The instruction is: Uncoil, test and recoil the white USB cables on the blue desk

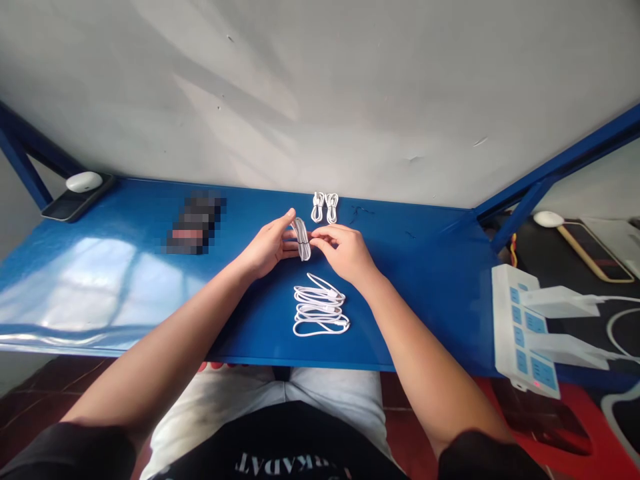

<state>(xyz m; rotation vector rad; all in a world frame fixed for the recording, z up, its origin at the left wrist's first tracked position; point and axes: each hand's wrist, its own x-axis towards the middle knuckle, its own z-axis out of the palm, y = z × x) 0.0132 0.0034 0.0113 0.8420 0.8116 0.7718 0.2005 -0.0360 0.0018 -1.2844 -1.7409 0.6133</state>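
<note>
My left hand is closed on a coiled white cable, held upright above the blue table. A thin dark tie runs round the middle of the coil. Close against its right side, my right hand has thumb and forefinger pinched together; whatever lies between them is too small to make out. Nearer to me on the table lies a loosely folded white cable. Beyond my hands, two bundled white cables rest side by side, each with a dark band round it.
Thin dark ties lie right of the bundles. A pixelated dark object lies at left, and a phone with a white mouse is in the far left corner. A power strip with plugged-in chargers stands at right.
</note>
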